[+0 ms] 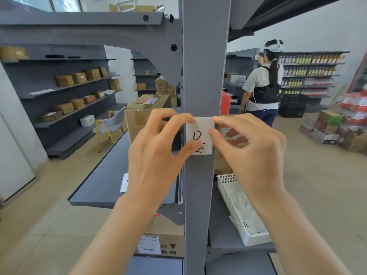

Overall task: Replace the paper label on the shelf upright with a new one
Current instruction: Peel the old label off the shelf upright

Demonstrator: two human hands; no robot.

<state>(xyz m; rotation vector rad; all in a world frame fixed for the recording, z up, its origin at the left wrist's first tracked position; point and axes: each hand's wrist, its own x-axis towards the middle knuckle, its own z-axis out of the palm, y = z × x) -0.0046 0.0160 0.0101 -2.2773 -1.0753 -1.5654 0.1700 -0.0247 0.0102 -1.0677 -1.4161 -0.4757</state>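
A white paper label (202,129) with black handwriting lies flat against the grey shelf upright (205,66) at chest height. My left hand (156,153) pinches its left edge, thumb on the lower left corner and a fingertip at the upper left. My right hand (248,149) holds the right edge, fingertips at the upper right corner and mid right side. Another white paper (124,182) lies on the grey shelf to the left, partly hidden by my left wrist.
A white plastic basket (226,187) with more written papers sits on the right shelf. Cardboard boxes (143,114) stand on the shelves behind and below the upright. A person with a headset (264,84) stands at the back right, facing stocked shelves.
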